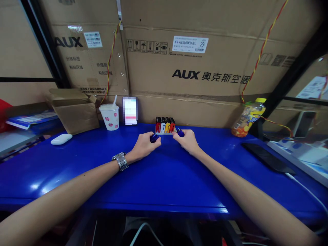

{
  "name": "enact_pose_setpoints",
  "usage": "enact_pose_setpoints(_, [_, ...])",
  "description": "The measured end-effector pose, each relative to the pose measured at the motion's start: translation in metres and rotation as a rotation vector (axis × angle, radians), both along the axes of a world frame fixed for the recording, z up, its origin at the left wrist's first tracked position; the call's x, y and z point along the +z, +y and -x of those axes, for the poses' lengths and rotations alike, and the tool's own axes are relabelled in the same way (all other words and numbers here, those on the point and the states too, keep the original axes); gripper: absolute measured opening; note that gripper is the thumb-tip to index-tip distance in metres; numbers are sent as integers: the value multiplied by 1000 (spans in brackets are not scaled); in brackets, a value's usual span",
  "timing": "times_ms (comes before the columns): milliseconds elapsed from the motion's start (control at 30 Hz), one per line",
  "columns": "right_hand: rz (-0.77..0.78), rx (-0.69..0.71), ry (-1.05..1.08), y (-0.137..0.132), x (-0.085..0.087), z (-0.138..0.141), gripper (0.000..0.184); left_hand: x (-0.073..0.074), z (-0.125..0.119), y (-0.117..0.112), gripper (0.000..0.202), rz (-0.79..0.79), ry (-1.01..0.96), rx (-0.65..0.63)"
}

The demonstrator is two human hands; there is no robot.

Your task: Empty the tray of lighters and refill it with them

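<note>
While the left hand [146,146] holds a small dark blue object [154,138], the right hand [189,140] grips another blue piece [180,132], both too small to identify surely. Between the hands and just beyond them, upright lighters [165,124] in red, white, yellow and black stand packed on the blue table [166,181], nearest the right fingertips; whether they touch, I cannot tell. Farther out, a paper cup [110,118] stands left, a drink bottle [248,118] right, and cardboard boxes [153,75] behind.

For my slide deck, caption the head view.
Left hand and right hand hold dark blue objects near packed disposable lighters on a blue tabletop.
</note>
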State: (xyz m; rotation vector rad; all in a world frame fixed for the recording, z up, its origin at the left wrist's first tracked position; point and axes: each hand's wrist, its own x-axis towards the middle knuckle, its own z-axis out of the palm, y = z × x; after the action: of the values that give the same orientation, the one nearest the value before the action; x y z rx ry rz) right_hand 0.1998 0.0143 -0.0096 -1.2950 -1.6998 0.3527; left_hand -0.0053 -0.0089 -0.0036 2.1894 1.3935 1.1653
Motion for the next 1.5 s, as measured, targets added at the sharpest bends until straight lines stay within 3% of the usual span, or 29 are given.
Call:
enact_pose_setpoints(100, [35, 41, 86, 3, 2, -2, 44, -2, 1, 2, 15, -15, -21, 24])
enact_pose_setpoints(267, [164, 199, 519, 19, 9, -11, 53, -3, 1, 3, 16, 1, -2, 15])
enact_pose_setpoints(367, [159, 201, 616, 34, 10, -20, 54, -2, 0, 3, 16, 14, 11, 17])
enact_pose_setpoints(567, [-26, 44, 384, 85, -4, -39, 44, -3, -1, 3, 16, 36, 40, -4])
enact_pose_setpoints(667, [-35, -16, 374, 111, -9, -41, 41, -2, 0, 2, 16, 39, 47, -10])
enact_pose_setpoints(767, [-29, -31, 356, 126, -12, -39, 34, -1, -1, 1, 16, 42, 55, -16])
enact_pose_setpoints(867, [-59, 2, 170, 133, -18, -39, 22, 0, -2, 1, 17, 41, 67, -17])
enact_pose_setpoints(1000, [-80, 6, -19, 137, -24, -41, 17, -1, -2, 1, 18, 32, 82, -16])
enact_pose_setpoints(1133, [-36, 5, -115, 133, -19, -42, 10, -2, -2, 2, 17, 24, 85, -28])
enact_pose_setpoints(1333, [-13, 67, -275, 103, -2, -37, 20, -1, -2, 1, 12, 34, 86, -45])
enact_pose_setpoints(1500, [-10, 71, -347, 84, 0, -32, 20, -2, -4, 0, 11, 8, 121, -46])
